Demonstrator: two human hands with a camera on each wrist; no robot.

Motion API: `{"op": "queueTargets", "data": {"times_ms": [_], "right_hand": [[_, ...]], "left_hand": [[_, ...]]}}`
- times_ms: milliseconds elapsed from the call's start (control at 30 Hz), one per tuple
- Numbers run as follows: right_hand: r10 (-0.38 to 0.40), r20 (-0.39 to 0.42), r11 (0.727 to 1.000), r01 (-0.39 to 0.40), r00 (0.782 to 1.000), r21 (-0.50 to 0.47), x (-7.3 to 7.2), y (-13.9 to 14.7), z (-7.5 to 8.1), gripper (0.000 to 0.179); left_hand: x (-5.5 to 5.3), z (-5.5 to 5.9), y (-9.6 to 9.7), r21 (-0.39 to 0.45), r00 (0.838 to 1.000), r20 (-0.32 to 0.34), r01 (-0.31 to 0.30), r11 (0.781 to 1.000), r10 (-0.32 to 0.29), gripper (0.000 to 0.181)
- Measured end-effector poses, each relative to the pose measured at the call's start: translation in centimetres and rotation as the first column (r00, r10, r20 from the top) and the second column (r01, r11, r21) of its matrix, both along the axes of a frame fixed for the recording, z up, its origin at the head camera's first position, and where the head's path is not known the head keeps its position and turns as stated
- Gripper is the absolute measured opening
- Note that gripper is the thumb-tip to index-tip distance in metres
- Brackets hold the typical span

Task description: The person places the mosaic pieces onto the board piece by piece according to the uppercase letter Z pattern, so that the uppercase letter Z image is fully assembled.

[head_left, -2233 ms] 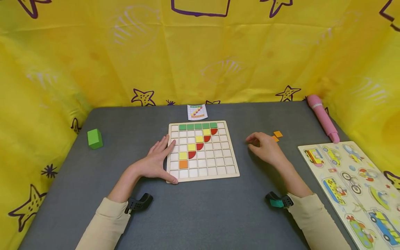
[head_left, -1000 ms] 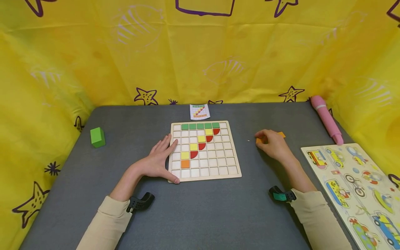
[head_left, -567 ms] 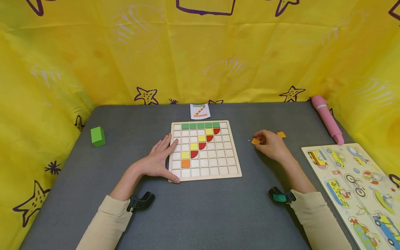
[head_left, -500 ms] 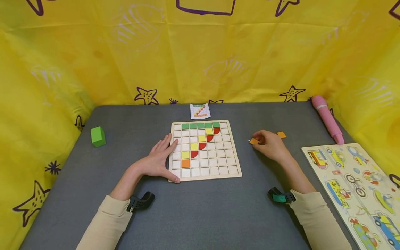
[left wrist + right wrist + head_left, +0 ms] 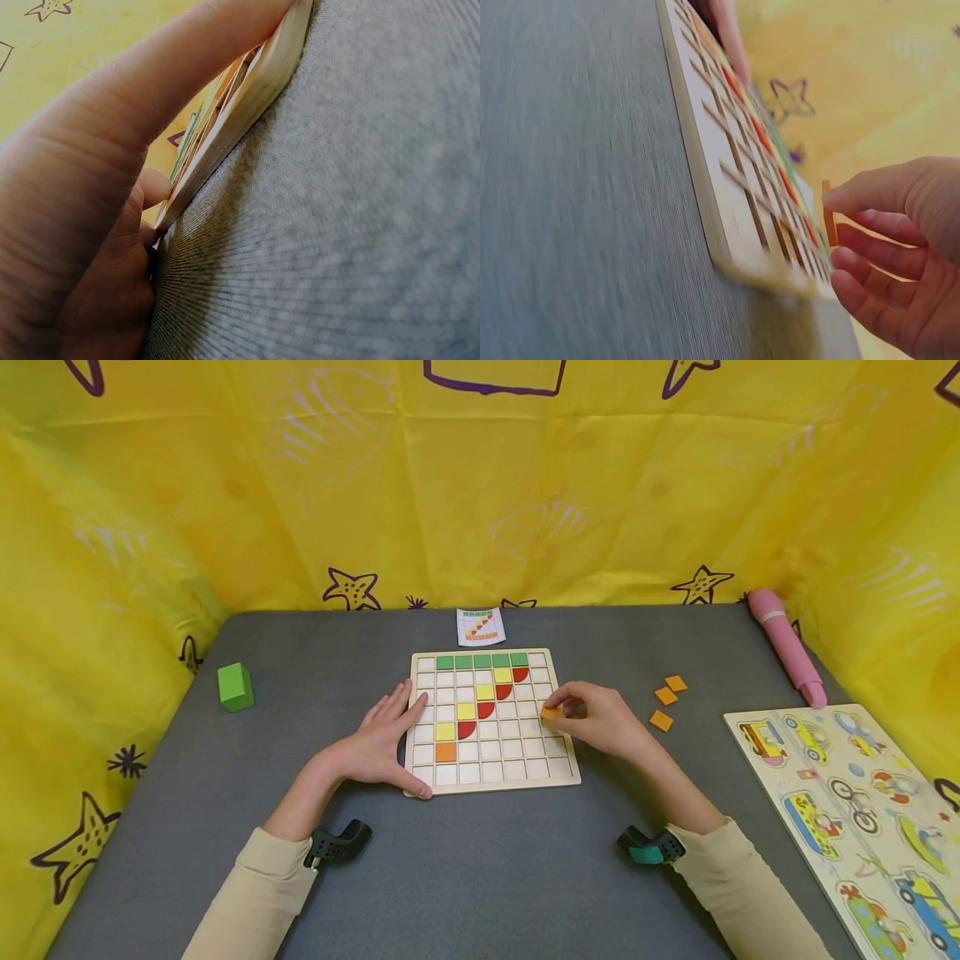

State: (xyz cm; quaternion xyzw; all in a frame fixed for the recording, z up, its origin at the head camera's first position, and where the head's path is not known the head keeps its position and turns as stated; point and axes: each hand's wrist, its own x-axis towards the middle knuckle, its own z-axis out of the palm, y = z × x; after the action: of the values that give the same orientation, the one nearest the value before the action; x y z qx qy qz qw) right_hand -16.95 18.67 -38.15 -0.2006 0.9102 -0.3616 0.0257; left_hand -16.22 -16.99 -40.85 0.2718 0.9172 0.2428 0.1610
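A wooden grid board (image 5: pixel 528 781) lies on the grey table, with green, yellow, red and orange pieces set in some cells. My left hand (image 5: pixel 375 747) rests spread at its left edge, thumb on the near corner and fingertips on the rim. In the left wrist view the thumb lies across the board's edge (image 5: pixel 255 90). Over the board's right side, my right hand (image 5: pixel 600 718) pinches an orange square tile (image 5: pixel 551 713) between thumb and fingers. The right wrist view shows that tile (image 5: pixel 829 214) edge-on, held above the cells.
Several orange tiles (image 5: pixel 662 721) lie right of the board. Behind it is a small pattern card (image 5: pixel 481 627). A green block (image 5: pixel 236 687) stands at left. On the right are a picture puzzle board (image 5: pixel 862 793) and a pink microphone-shaped object (image 5: pixel 786 647).
My right hand has picked up an orange tile and carried it left, over the board's right side. The tiles it covered are now visible. My left hand has stayed at the board.
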Motion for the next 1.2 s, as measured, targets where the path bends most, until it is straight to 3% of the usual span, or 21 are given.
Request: {"op": "queueTargets", "data": {"times_ms": [300,600,833,1200], "right_hand": [[0.19,-0.001,0.981,-0.189,0.982,-0.041,1.0,-4.4,0.1,0.015],[0.29,-0.067,0.957,-0.289,0.955,0.024,1.8,-7.8,-0.9,0.015],[0.288,-0.057,0.958,-0.287,0.956,0.013,2.1,-9.0,-1.2,0.021],[0.278,0.006,0.952,-0.274,0.961,-0.134,2.2,-8.4,-1.7,0.021]], "left_hand": [[0.0,0.0,0.0,0.018,1.0,0.004,0.0,1.0,0.0,0.138],[-0.1,-0.1,0.1,0.004,1.0,0.006,0.001,1.0,-0.001,0.138],[0.0,-0.1,0.1,-0.001,1.0,0.007,-0.003,1.0,0.003,0.138],[0.0,0.0,0.0,0.024,1.0,0.004,0.0,1.0,0.0,0.136]]}}
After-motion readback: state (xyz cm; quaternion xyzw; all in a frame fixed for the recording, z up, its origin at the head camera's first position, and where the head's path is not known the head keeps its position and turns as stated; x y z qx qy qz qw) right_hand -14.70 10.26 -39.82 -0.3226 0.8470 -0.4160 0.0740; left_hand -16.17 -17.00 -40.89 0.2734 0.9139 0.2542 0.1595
